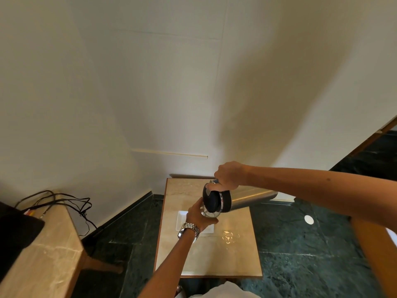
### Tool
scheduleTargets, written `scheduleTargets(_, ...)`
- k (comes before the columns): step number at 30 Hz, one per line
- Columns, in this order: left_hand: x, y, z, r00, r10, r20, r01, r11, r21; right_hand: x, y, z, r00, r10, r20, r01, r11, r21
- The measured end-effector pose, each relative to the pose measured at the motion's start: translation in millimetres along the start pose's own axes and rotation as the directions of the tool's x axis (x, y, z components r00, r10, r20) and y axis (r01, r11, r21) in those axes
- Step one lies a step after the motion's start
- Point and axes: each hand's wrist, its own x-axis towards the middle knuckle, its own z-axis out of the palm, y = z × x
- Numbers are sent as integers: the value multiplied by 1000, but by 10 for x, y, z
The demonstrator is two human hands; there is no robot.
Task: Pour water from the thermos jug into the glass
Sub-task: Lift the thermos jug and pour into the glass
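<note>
A steel thermos jug (249,196) with a black lid end lies tipped almost flat above the small beige table (236,259), its lid pointing left. My right hand (228,175) grips its handle from above. Under the lid, a clear glass (211,214) is held up off the table by my left hand (198,214), which wears a metal watch. The jug's black lid hides most of the glass, and I cannot tell whether water is flowing.
A white rectangular tray (181,220) lies on the table below the glass. At the left stands a beige counter (47,254) with a black device and tangled cables (64,203). Dark green stone floor (300,265) surrounds the table; a white wall is behind.
</note>
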Motion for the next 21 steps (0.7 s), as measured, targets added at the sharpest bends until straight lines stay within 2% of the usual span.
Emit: scheduleTargets(21,-38,7,-7,1000,0,1,0,1000,-1,-121,5,-81,999,36,29,-37,999,25)
